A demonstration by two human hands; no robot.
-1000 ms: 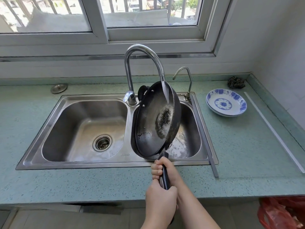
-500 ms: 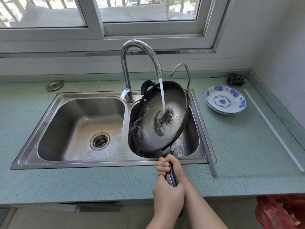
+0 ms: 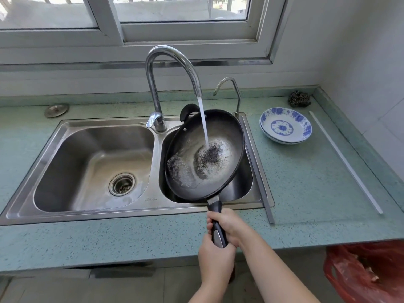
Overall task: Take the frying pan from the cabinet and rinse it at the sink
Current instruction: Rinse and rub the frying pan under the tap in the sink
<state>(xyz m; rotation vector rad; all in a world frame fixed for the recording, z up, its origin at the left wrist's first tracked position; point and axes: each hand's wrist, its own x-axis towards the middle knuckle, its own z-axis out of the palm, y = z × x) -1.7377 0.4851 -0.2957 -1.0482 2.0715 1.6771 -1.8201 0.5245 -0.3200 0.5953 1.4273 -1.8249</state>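
A black frying pan (image 3: 220,127) hangs over the right basin of the steel double sink (image 3: 91,125), tipped slightly to the left. Water runs from the tall curved tap (image 3: 166,60) into the pan and pools foaming in its bottom. Both hands hold the pan's long black handle (image 3: 215,209) above the counter's front edge. My right hand (image 3: 229,226) grips it nearer the pan. My left hand (image 3: 215,261) grips the handle's end, just behind the right one.
A smaller tap (image 3: 229,88) stands behind the right basin. Two stacked blue-and-white bowls (image 3: 285,125) and a dark scourer (image 3: 299,99) sit on the green counter at right. A sink plug (image 3: 56,110) lies at back left. A red bag (image 3: 367,274) hangs below right.
The pan has swung from nearly upright down to an almost level tilt under the stream, and water now collects in it. Both hands kept their hold on the handle.
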